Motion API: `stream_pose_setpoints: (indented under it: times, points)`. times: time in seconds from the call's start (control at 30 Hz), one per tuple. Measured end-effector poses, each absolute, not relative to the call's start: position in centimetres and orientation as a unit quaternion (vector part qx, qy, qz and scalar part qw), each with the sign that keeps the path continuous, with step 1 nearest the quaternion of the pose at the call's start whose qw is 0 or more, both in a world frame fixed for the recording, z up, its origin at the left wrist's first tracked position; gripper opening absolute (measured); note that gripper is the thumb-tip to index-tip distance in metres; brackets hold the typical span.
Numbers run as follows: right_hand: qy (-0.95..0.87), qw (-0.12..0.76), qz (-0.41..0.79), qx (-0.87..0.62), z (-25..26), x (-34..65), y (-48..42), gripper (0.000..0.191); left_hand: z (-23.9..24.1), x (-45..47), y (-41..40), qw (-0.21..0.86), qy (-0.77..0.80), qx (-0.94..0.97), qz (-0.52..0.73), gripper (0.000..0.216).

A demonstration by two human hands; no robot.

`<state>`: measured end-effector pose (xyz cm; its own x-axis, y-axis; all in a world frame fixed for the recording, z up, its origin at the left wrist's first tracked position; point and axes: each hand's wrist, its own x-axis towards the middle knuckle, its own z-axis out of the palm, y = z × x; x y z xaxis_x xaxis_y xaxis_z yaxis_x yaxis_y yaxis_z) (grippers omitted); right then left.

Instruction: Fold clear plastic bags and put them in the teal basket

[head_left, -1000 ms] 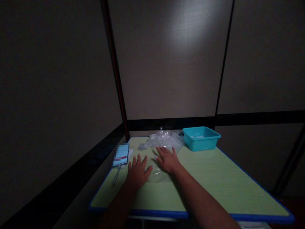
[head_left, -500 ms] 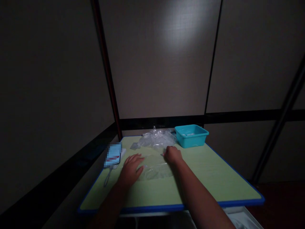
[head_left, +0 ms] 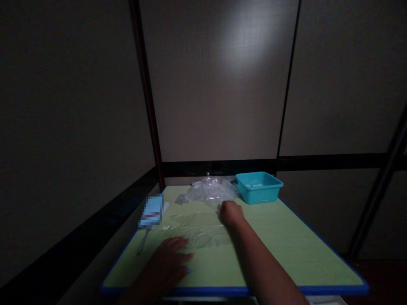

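Observation:
A clear, flat plastic bag (head_left: 206, 236) lies wrinkled across the middle of the table. My right hand (head_left: 231, 213) is closed in a fist at its upper right part; what the fingers grip, if anything, is hidden. Nearer the front edge, my left hand (head_left: 170, 260) has its fingers apart, the fingertips beside the bag's lower left side. A small bluish spot shows at its thumb tip, too small to name. Beyond the hands sits a heap of crumpled clear plastic bags (head_left: 212, 189).
A turquoise basin (head_left: 260, 195) with some pale things inside stands at the back right. At the left edge are a blurred-out phone (head_left: 151, 210) and a looped strap (head_left: 142, 242). The green table (head_left: 286, 254) has a blue rim, with walls behind and left.
My left hand has come off the bag's left part and moved back towards the front edge. The right hand stays closed in about the same place. The view has tilted slightly.

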<state>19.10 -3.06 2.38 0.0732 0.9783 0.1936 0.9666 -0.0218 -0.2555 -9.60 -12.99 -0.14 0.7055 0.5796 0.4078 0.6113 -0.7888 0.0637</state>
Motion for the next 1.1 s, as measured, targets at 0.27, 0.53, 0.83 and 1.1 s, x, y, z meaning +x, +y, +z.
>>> stream_pose_setpoints:
  times: [0.27,0.53,0.83,1.1]
  points:
    - [-0.672,0.210,0.013,-0.710,2.5,19.0,-3.3,0.026,-0.7,-10.0,-12.6,0.029,-0.359,-0.918,-0.163,0.045]
    - [-0.705,0.241,0.029,-0.666,2.7,17.9,-3.6,0.023,0.2,-9.8,-13.3,0.015,-0.353,-0.921,-0.164,0.048]
    - [-0.751,0.236,0.054,-0.614,2.8,17.1,-4.3,0.023,-0.9,-10.4,-13.3,0.076,-0.395,-0.878,-0.259,0.023]
    - [-0.763,0.244,0.077,-0.594,2.7,17.1,-4.5,0.025,-1.0,-10.1,-13.1,0.076,-0.414,-0.875,-0.238,0.026]
